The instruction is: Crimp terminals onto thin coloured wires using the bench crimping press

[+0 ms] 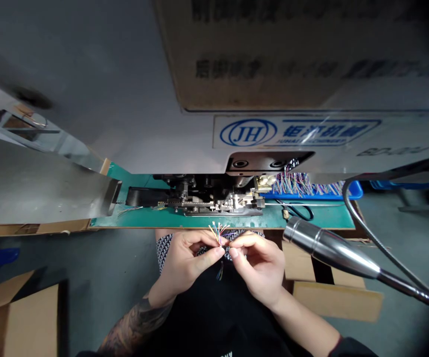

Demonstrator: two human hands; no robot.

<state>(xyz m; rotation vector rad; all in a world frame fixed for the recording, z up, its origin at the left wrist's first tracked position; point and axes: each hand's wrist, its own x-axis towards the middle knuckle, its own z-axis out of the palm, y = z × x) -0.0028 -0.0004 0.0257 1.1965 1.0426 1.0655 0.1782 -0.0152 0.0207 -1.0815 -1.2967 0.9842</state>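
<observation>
My left hand (195,255) pinches a small bundle of thin coloured wires (217,232) in front of my lap. The wire ends fan out above the fingers in white, yellow, red and purple. My right hand (257,258) is closed at the same bundle, thumb and forefinger pressed together on a purple wire, as far as I can see. Below the fingertips the dark lower ends of the wires (219,271) hang down. Just beyond both hands stands the metal head of a crimping machine (229,202).
A green work surface (154,218) runs under the machine housing (132,124). A blue tray (354,190) at the right holds many coloured wires. A metal gooseneck lamp (329,248) reaches in from the right. Cardboard boxes (31,317) stand on the floor at both sides.
</observation>
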